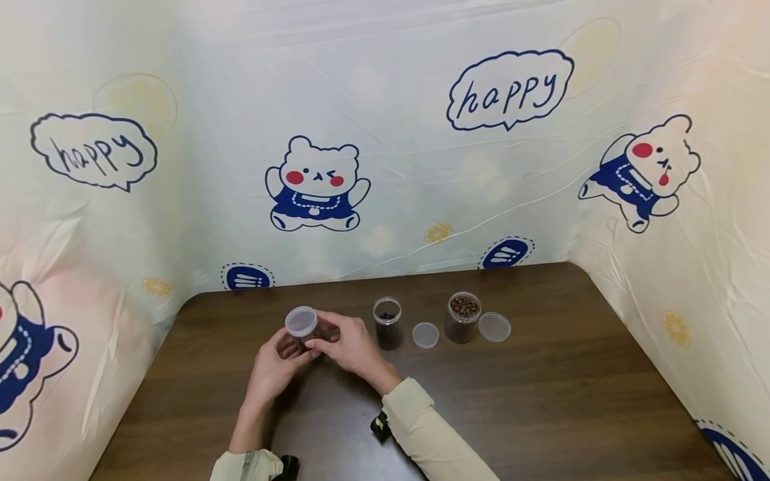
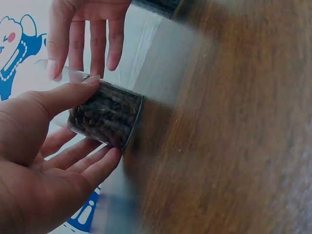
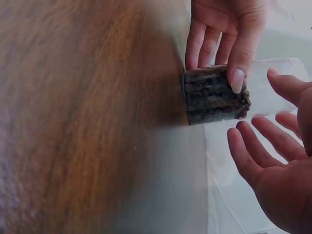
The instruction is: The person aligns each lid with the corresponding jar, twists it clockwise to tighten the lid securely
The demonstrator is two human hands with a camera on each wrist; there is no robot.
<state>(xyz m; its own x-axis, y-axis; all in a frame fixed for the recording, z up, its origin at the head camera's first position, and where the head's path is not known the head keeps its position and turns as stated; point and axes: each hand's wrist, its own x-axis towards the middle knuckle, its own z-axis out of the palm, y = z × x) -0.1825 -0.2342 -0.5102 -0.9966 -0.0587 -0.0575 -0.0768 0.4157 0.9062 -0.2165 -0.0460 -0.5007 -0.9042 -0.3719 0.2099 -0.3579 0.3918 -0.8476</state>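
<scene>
A clear jar [image 2: 109,114] partly filled with dark brown beans, which look like coffee beans, stands upright at the left of the table. Its translucent lid [image 1: 301,321] sits on top. Around the jar's lower part, my left hand [image 1: 277,367] grips with the thumb on one side and fingers on the other. My right hand [image 1: 351,344] is at the jar's upper part from the right. In the right wrist view its thumb overlaps the clear upper wall, while the fairly straight fingers spread out beside the jar; whether they touch it is hard to tell.
To the right stand two lidless jars: one with dark contents [image 1: 388,324], another with brown beans [image 1: 463,317]. A small round lid [image 1: 426,335] lies between them and a larger lid [image 1: 495,327] beyond. Printed cloth [image 1: 409,167] hangs around the wooden table [image 1: 541,401].
</scene>
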